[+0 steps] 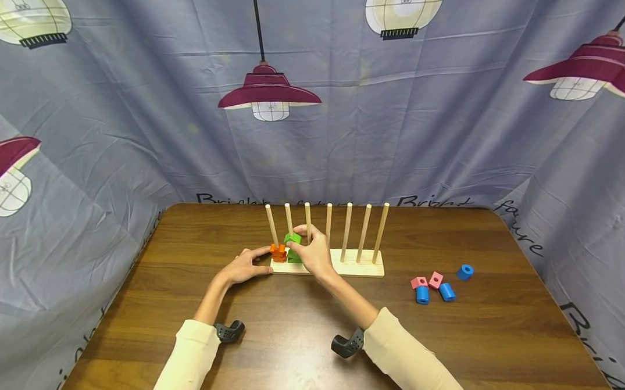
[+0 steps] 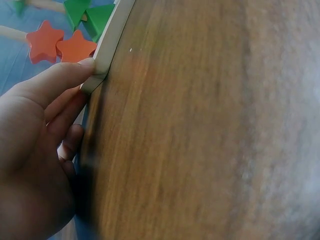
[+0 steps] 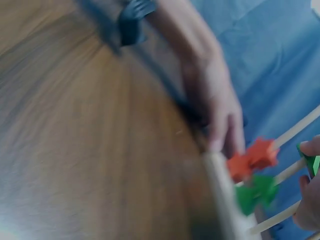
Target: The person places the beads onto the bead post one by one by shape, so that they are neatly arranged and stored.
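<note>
A pale wooden peg board (image 1: pixel 359 268) with several upright pegs stands on the table. Its left end is held by my left hand (image 1: pixel 245 267), the thumb along the edge and the fingers by the end face (image 2: pixel 47 112). Orange star blocks (image 2: pixel 61 46) are stacked on the leftmost peg. Lower green triangle blocks (image 3: pixel 256 192) sit on the second peg. Above them, my right hand (image 1: pixel 314 252) pinches another green triangle block (image 1: pixel 292 238) around that same peg, between thumb and fingers. The right hand partly covers the third peg and the board behind it.
Right of the board lie loose blue cylinder blocks (image 1: pixel 447 292) and pink square blocks (image 1: pixel 435 280), with holes through them. A brown wooden table (image 1: pixel 285 333) carries everything. Behind it hangs a grey-blue curtain (image 1: pixel 335 143) printed with lamps.
</note>
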`<control>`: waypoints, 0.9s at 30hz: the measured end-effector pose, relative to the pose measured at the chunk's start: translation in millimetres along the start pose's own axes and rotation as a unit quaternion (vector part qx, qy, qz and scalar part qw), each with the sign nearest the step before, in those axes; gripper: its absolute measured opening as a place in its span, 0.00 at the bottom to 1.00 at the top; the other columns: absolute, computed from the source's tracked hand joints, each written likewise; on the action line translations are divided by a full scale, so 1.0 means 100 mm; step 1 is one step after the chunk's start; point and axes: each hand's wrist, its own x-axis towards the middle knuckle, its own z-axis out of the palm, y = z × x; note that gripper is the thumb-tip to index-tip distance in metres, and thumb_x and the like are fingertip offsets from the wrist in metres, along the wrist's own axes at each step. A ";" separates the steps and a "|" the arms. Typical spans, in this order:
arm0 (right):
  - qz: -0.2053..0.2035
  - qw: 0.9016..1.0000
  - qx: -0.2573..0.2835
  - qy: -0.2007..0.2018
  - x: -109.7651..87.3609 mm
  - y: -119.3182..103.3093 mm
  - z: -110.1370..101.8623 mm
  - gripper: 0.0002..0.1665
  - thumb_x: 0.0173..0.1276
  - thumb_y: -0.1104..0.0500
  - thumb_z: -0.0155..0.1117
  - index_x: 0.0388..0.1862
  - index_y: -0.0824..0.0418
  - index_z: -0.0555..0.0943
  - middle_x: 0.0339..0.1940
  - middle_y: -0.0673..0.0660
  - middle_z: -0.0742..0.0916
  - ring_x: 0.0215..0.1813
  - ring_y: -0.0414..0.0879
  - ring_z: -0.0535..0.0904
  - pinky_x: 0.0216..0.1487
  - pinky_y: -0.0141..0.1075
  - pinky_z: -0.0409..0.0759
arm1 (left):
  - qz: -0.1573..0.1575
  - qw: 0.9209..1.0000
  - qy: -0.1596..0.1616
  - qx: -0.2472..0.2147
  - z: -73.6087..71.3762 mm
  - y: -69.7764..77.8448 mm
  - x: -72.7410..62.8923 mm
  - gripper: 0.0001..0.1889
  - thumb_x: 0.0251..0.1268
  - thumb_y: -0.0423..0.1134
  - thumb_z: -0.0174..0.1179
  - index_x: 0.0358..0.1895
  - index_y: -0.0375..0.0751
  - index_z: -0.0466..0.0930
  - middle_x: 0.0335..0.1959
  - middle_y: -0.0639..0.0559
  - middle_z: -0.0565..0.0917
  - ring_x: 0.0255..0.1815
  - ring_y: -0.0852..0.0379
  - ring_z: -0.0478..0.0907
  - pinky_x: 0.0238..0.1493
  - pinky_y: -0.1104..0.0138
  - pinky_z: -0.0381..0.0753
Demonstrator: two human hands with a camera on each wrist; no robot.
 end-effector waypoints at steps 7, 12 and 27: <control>0.029 1.000 0.001 0.005 -0.07 0.31 0.03 0.18 0.58 0.71 0.73 0.48 0.66 0.81 0.46 0.60 0.85 0.49 0.54 0.79 0.52 0.45 0.77 | 0.004 1.000 -0.003 0.001 0.02 0.01 0.00 0.38 0.62 0.48 0.69 0.74 0.41 0.68 0.64 0.37 0.73 0.59 0.44 0.66 0.60 0.45 0.64; 0.030 0.999 -0.021 -0.001 -0.10 0.34 -0.01 0.20 0.59 0.69 0.74 0.51 0.64 0.81 0.49 0.60 0.85 0.43 0.51 0.80 0.43 0.40 0.78 | 0.005 1.000 -0.001 -0.001 0.02 0.02 0.01 0.38 0.62 0.47 0.70 0.74 0.41 0.68 0.64 0.38 0.73 0.59 0.44 0.66 0.60 0.46 0.65; -0.022 0.999 0.010 -0.042 -0.50 0.26 -0.64 0.32 0.62 0.73 0.69 0.65 0.77 0.72 0.63 0.74 0.77 0.64 0.67 0.73 0.66 0.53 0.68 | 0.003 1.000 -0.003 0.006 0.01 -0.02 0.00 0.38 0.62 0.47 0.69 0.74 0.41 0.68 0.64 0.38 0.73 0.59 0.45 0.66 0.61 0.46 0.63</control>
